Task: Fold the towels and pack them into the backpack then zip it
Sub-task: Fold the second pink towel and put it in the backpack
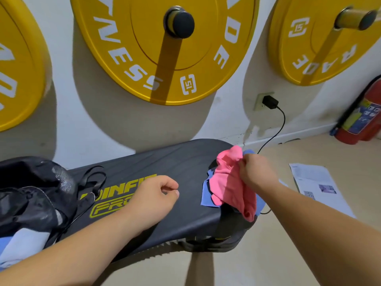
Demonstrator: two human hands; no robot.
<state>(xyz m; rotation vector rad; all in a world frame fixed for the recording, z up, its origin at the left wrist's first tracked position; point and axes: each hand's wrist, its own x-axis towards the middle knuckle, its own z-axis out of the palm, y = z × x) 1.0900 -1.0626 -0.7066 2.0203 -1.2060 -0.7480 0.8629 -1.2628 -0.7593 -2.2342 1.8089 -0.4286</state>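
Two bare hands over one black bench [165, 162]. Right hand [255, 172] at the bench's right end, fingers pinched on the upper part of one pink towel [226, 182]: bunched, lifted, long axis running far to near, lower end drooping past the near right edge. Under it one blue towel [206, 195], flat on the bench, touching the pink one. Left hand [152, 199] mid-bench, fingers loosely curled, holding nothing. One black backpack [31, 193] on the left end, open, pale cloth [24, 242] inside; number of pieces unclear. Behind, three yellow weight plates [165, 48] on the wall, one red extinguisher [362, 120] far right, one paper sheet [315, 186] on the floor.
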